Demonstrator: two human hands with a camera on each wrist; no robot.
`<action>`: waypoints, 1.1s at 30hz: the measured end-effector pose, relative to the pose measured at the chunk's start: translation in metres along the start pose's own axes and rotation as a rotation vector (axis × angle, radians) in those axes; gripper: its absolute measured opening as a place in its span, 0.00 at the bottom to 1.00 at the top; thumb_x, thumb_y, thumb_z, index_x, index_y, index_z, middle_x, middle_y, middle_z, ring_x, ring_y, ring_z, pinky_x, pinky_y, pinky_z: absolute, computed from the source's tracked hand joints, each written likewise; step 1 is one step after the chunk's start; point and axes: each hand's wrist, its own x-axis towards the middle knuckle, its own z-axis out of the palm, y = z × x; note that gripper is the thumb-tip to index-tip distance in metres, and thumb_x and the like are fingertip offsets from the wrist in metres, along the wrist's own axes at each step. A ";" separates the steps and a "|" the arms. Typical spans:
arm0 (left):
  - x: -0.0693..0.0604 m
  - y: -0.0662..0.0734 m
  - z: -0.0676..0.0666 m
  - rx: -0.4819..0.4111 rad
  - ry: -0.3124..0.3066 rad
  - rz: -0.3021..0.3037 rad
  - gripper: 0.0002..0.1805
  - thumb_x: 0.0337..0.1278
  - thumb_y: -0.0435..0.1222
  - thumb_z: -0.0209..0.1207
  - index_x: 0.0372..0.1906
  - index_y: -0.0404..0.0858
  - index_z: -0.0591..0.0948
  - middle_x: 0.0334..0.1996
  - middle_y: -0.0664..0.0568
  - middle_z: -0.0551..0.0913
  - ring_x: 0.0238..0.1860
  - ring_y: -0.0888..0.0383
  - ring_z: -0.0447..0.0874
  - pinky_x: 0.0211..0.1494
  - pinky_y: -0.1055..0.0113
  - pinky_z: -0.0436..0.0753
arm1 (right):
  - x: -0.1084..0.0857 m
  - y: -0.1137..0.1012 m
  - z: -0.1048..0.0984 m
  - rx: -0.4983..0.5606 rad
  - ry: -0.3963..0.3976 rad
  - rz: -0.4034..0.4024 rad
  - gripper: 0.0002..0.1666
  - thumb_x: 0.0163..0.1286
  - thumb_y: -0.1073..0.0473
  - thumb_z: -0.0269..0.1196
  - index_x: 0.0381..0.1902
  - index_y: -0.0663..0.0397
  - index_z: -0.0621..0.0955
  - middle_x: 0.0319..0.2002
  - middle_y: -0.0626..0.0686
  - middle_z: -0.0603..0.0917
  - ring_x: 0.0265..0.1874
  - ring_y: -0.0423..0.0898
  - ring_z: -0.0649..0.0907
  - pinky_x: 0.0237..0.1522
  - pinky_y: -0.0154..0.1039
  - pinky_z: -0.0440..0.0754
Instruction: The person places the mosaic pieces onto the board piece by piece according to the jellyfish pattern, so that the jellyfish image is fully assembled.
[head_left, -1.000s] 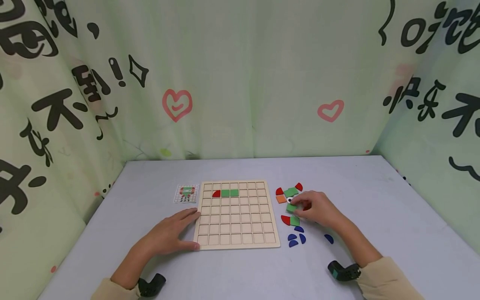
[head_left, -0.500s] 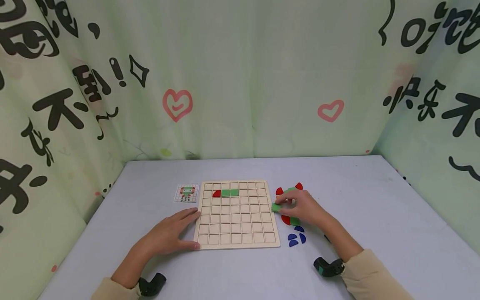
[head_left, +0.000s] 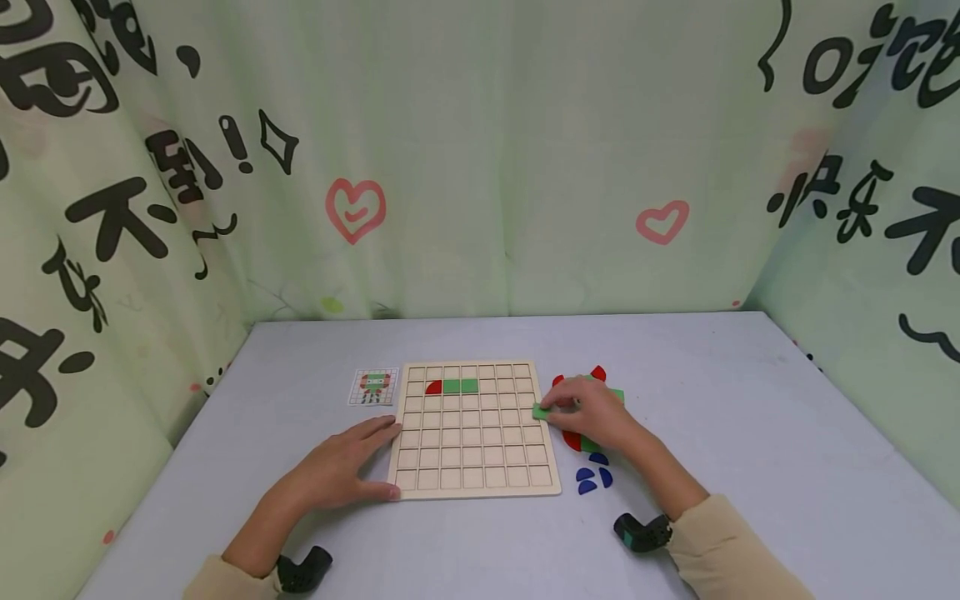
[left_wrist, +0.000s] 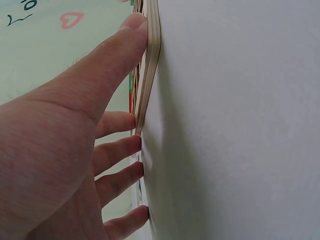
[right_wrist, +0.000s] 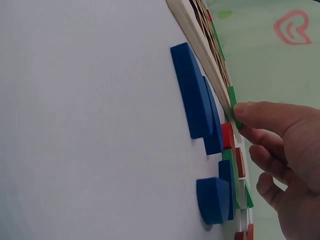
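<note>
A wooden grid board lies mid-table, holding a red quarter piece and two green squares in its upper rows. My left hand rests along the board's left edge, thumb near the lower corner, fingers spread; the left wrist view shows the thumb against the edge. My right hand pinches a green square over the board's right edge. In the right wrist view that green piece sits between thumb and finger. Beneath the right hand, loose red and green pieces are partly hidden.
A small picture card lies left of the board, showing a red and green figure. Several blue half-round pieces lie right of the board's lower corner. A red piece lies beyond my right hand. Curtains stand behind the table.
My right hand has lifted the green square from among the loose pieces and carried it left to the board's edge. The left hand has stayed in place.
</note>
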 end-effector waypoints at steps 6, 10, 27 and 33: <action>-0.001 -0.001 0.001 0.001 0.003 -0.005 0.50 0.44 0.62 0.67 0.72 0.44 0.65 0.73 0.48 0.62 0.73 0.45 0.61 0.69 0.43 0.68 | 0.004 -0.004 0.003 0.013 -0.001 -0.016 0.08 0.59 0.61 0.70 0.38 0.48 0.88 0.37 0.45 0.86 0.35 0.41 0.76 0.37 0.31 0.76; -0.001 -0.002 0.002 -0.003 0.005 0.003 0.50 0.44 0.61 0.67 0.72 0.43 0.66 0.73 0.48 0.63 0.73 0.45 0.62 0.68 0.43 0.69 | 0.007 -0.007 0.006 0.006 -0.002 -0.011 0.07 0.59 0.60 0.70 0.37 0.47 0.88 0.41 0.46 0.87 0.37 0.42 0.76 0.39 0.33 0.77; 0.000 0.000 0.000 0.006 0.001 -0.013 0.50 0.44 0.61 0.67 0.72 0.44 0.66 0.73 0.48 0.62 0.73 0.45 0.62 0.69 0.44 0.68 | 0.026 -0.017 0.017 -0.009 -0.003 0.058 0.06 0.60 0.59 0.70 0.36 0.46 0.88 0.34 0.46 0.84 0.34 0.44 0.75 0.35 0.35 0.75; -0.001 0.000 0.000 0.005 0.004 -0.005 0.49 0.44 0.60 0.67 0.71 0.43 0.66 0.73 0.48 0.63 0.73 0.45 0.62 0.69 0.45 0.69 | 0.032 -0.017 0.019 -0.014 -0.003 0.066 0.06 0.61 0.60 0.69 0.37 0.47 0.88 0.33 0.46 0.84 0.35 0.44 0.75 0.34 0.35 0.74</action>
